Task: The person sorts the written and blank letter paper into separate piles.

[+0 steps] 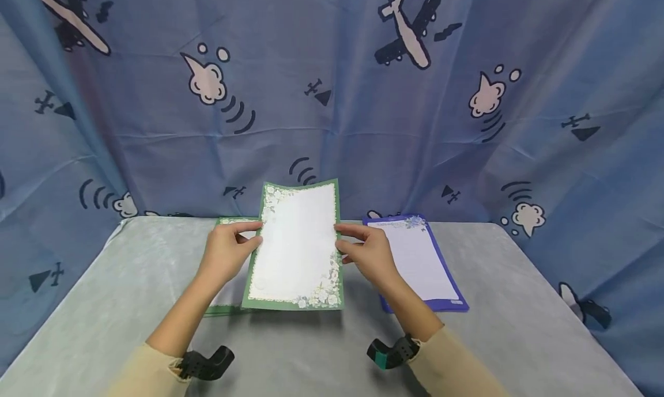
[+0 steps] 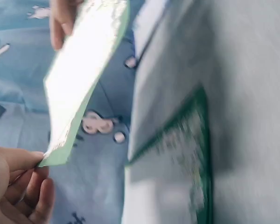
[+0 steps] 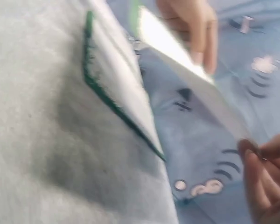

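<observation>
Between both hands a sheet of paper [image 1: 295,241] with a green border and white flowers is held up above the table. My left hand [image 1: 228,250] pinches its left edge between thumb and fingers. On the opposite edge, my right hand [image 1: 370,252] pinches the sheet the same way. Below and to the left lies a stack of similar green-bordered sheets [image 1: 223,309], partly hidden by the raised sheet and the left hand. The left wrist view shows a flowered corner of that stack [image 2: 196,163]. In the right wrist view the raised sheet [image 3: 191,70] appears nearly edge-on.
On the table's right side lies a stack of purple-bordered sheets [image 1: 420,259], partly behind the right hand. A grey cloth covers the table [image 1: 290,356]. Behind it hangs a blue curtain [image 1: 280,97] printed with planes and clouds.
</observation>
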### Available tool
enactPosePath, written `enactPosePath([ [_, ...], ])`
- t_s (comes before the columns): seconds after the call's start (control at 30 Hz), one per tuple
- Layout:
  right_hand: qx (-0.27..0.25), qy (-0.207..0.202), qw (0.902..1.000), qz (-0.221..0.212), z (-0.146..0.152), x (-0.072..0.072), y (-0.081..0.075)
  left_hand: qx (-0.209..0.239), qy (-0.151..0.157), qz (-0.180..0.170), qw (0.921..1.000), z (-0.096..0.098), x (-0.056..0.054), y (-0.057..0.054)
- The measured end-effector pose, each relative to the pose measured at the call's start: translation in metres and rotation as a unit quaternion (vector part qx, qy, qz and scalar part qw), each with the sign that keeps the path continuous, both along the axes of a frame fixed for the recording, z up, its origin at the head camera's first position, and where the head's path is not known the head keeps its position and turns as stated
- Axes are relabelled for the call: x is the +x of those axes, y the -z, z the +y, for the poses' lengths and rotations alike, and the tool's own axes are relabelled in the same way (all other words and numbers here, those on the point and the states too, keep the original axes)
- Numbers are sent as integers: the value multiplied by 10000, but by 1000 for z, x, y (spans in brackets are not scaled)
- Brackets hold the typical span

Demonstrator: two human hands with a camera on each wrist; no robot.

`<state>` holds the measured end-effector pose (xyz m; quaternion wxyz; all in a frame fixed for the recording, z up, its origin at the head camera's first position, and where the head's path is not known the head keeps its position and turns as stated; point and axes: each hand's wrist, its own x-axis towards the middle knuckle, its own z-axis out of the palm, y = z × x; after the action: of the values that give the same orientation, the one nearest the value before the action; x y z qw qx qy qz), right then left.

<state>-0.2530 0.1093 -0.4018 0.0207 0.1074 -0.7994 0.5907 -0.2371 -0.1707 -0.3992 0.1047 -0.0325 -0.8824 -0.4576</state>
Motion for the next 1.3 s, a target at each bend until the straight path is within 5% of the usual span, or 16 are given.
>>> enactPosePath([
  [0.4,228,-133,9995,-160,-49,-22,17,-1151,13,119,9933,-35,-3,13],
  [0.67,124,-295,9968,-733,-73,-32,23,-1649,-57,39,9863,-51,-7,22],
  [0.87,714,-426,9924,-912,-90,-43,38,-1815,-139,-154,9832,-62,-11,31],
  [1.07,1538,-488,9859,-453,-102,-47,57,-1999,-339,-378,9785,-70,-15,41],
  [1.3,2355,-514,9701,295,-110,-43,61,-2229,-463,-597,9719,-77,-16,48],
])
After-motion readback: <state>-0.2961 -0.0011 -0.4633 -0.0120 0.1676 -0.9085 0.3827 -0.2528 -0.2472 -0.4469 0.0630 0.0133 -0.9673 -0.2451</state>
